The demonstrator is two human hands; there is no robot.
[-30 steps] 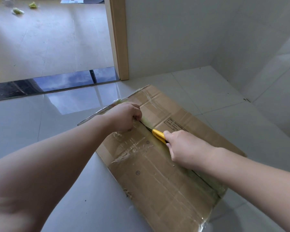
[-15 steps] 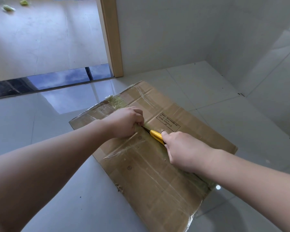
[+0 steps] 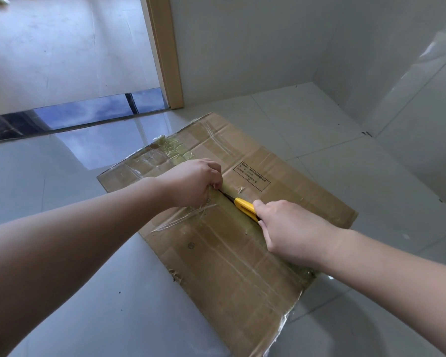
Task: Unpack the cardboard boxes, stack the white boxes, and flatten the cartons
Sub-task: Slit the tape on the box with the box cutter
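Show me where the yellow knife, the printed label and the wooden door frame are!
yellow knife (image 3: 245, 206), head view, on its yellow handle ahead of the right hand.
printed label (image 3: 252, 176), head view, middle of the black text box.
wooden door frame (image 3: 166, 55), head view, on its upright post.
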